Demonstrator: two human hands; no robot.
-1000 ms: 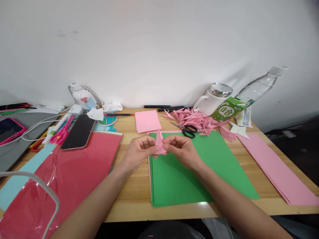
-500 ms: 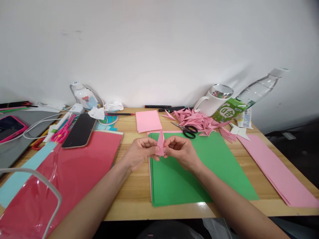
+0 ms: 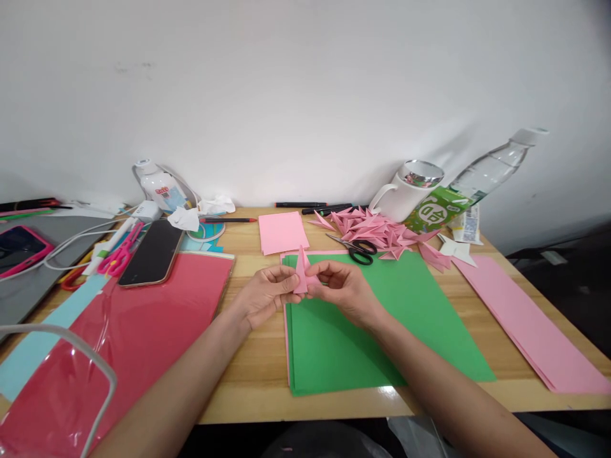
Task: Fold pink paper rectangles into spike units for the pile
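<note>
A small folded piece of pink paper (image 3: 301, 272) with a tall pointed tip is held up between both hands, above the left edge of the green paper (image 3: 382, 337). My left hand (image 3: 270, 292) pinches its left side with thumb and fingers. From the right, my right hand (image 3: 341, 289) pinches a flap at its lower right side. Behind the hands lies a stack of pink paper squares (image 3: 284, 232). To its right is a heap of pink folded paper pieces (image 3: 377, 229), with black-handled scissors (image 3: 361, 251) in front.
A white mug (image 3: 405, 194), a green packet (image 3: 436, 210) and a clear bottle (image 3: 496, 165) stand at back right. Pink strips (image 3: 529, 324) lie at right. On the left are a phone (image 3: 151, 253), pink scissors (image 3: 121, 249), red paper in plastic (image 3: 143, 337) and a cable (image 3: 107, 369).
Both hands have shifted slightly left with the folded paper. A flap now stands out at its right side, where the right hand has moved a little apart from the left.
</note>
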